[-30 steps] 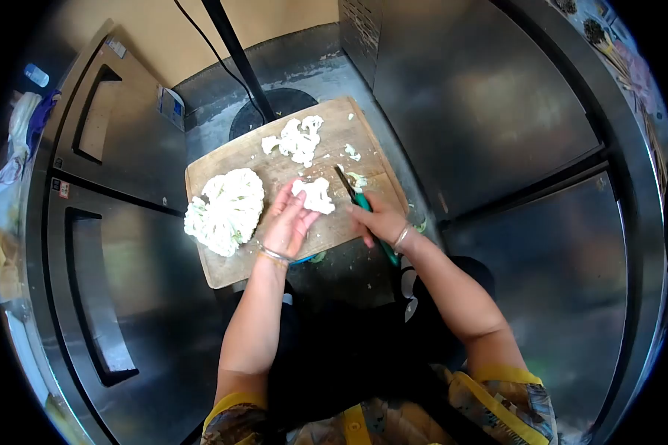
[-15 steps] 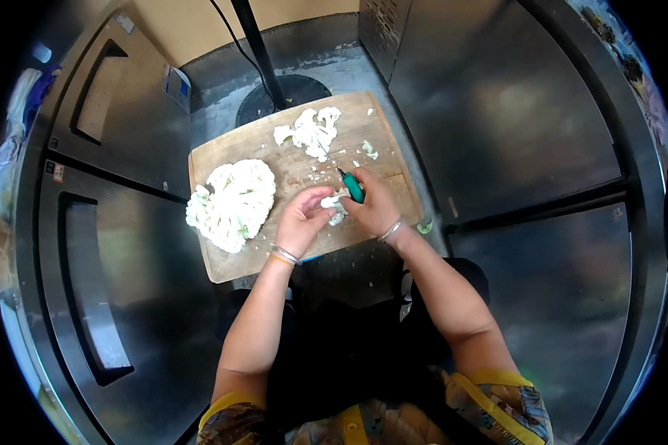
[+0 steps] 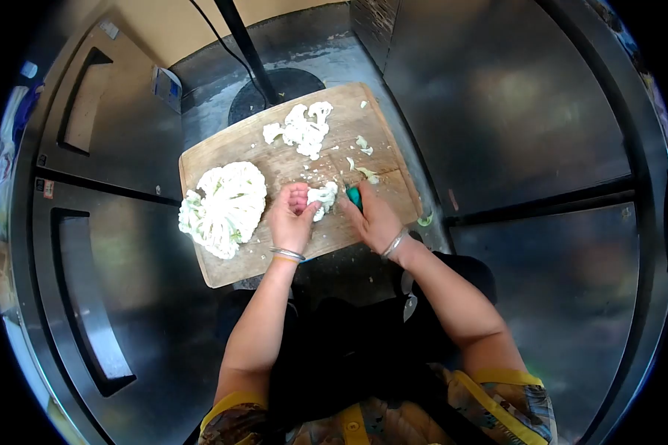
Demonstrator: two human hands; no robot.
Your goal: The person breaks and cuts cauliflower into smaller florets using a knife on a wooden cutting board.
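- White cauliflower, large head (image 3: 230, 208): lies on the wooden board (image 3: 230, 148), left of the left hand (image 3: 291, 219); broad, lobed mass with a knobbly surface and pale green stalk showing among its lobes. Most of its bulk appears undivided.
- Small floret (image 3: 321, 199): held between the thumb and curled fingers of the left hand, between both hands; irregular, with branching lobes.
- Green-handled tool (image 3: 354, 196): gripped in the right hand (image 3: 378, 222), close beside the floret; handle smooth, partly covered by the fingers. Whether its working end touches the floret cannot be told.
- Separated florets (image 3: 304, 132): loose cluster beyond the left hand, crumbly-headed, with smooth pale stems. Judged by volume, the divided portion is small beside the large head.
- Pale green trimmings (image 3: 367, 175): thin, uneven scraps just beyond the right hand, with white crumbs nearby.
- Board surface: tan, grained, slightly worn, with rounded corners; extends around and beyond both hands.
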